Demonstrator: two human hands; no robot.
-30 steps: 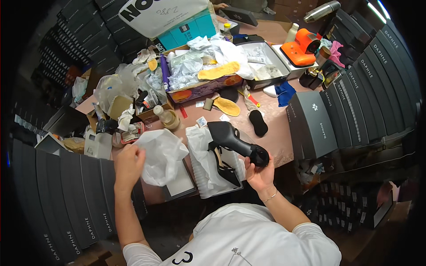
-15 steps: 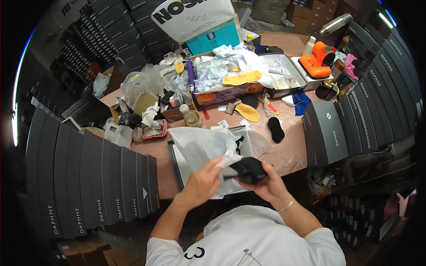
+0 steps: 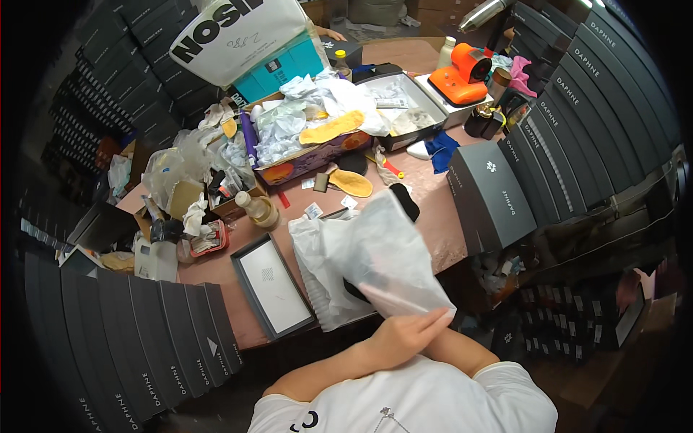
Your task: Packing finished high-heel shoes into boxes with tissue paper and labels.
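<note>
Left hand point(image 3: 404, 339) shifted right | white sheet point(image 3: 397, 249) part-hides shoe point(image 3: 353, 290) | lid point(image 3: 278, 303) nearby

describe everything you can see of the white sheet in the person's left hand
The white sheet is thin and translucent, with soft creases; paper or plastic, I can't tell. It slants across the view, pulled fairly straight along its right edge, partly over the paler wrapping. The left hand pinches its near corner. A dark item shows by its lower left edge. The right hand is hidden, so its contact with the sheet can't be told.
</note>
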